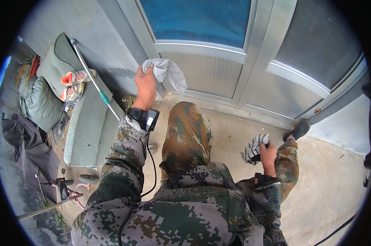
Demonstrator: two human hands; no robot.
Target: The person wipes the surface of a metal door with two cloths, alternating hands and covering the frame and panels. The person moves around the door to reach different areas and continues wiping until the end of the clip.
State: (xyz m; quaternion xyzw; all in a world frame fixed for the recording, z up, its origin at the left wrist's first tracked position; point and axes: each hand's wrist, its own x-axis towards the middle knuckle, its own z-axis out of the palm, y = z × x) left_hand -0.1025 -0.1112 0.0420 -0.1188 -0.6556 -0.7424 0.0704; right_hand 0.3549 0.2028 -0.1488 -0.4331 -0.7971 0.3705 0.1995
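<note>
In the head view, my left hand (145, 84) is raised and pinches a light grey cloth (168, 72), whose loose end hangs to the right in front of the metal-framed door (200, 73). Lower at the right, my right hand (267, 153) grips a bunched black-and-white striped cloth (253, 149) beside my bent leg. Something dark shows between that cloth and my fingers; I cannot tell what it is. Both wrists wear black straps, and a black cable runs down from the left one.
At the left stand folded green padding (84, 135), a pole (88, 72), a pair of shoes (73, 87), a stuffed sack (45, 104), a dark sheet (25, 144) and a small pink-framed wheeled thing (78, 193). The door's threshold runs before my knee. A wall (342, 123) juts in at the right.
</note>
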